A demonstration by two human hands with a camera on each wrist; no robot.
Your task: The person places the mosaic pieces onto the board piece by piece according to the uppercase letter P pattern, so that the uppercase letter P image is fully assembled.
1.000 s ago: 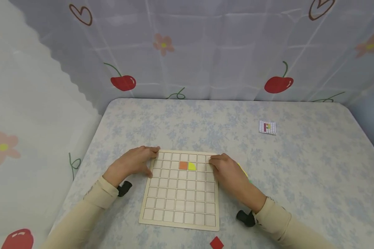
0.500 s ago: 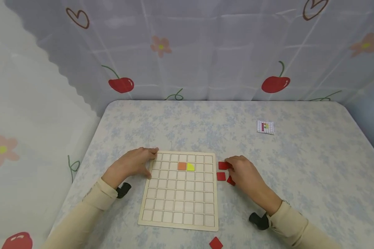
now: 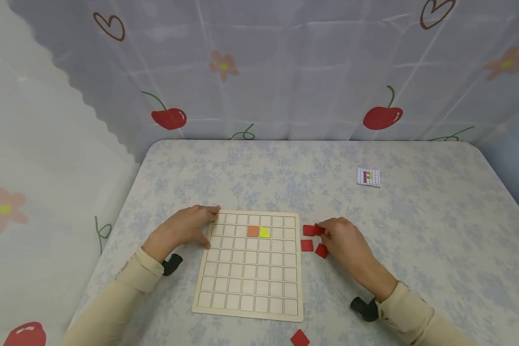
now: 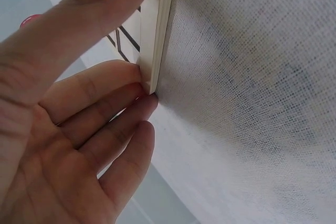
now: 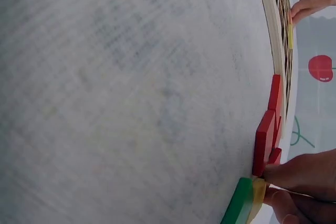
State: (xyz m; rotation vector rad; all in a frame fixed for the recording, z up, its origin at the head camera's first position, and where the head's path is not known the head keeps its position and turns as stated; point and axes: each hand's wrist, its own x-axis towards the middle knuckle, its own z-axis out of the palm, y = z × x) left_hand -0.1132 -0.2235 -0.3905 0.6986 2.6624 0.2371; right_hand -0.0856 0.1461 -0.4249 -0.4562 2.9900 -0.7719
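Observation:
A pale square grid board [image 3: 247, 310] lies on the table. An orange square tile [image 3: 253, 231] and a yellow quarter-round tile [image 3: 265, 232] sit side by side in its second row from the far edge. My left hand [image 3: 182, 228] rests on its far left corner, thumb apart on the left edge and fingertips at the corner [image 4: 148, 85]. Right of the board, my right hand [image 3: 348, 242] pinches a red tile [image 3: 318, 229] that overlaps another red tile [image 3: 309, 230]. Close by lie two more, one square red tile [image 3: 307, 245] and one turned red tile [image 3: 322, 251].
A green piece [image 5: 239, 203] and a yellow piece [image 5: 257, 198] lie under the right hand in the right wrist view. Another red tile [image 3: 300, 338] lies near the front. A small card with a coloured grid pattern [image 3: 368, 177] lies at the back right.
My right hand has left the board's right edge and moved right to the red tiles, uncovering several of them. Lately its fingertips shifted slightly right with a red tile. My left hand has stayed put.

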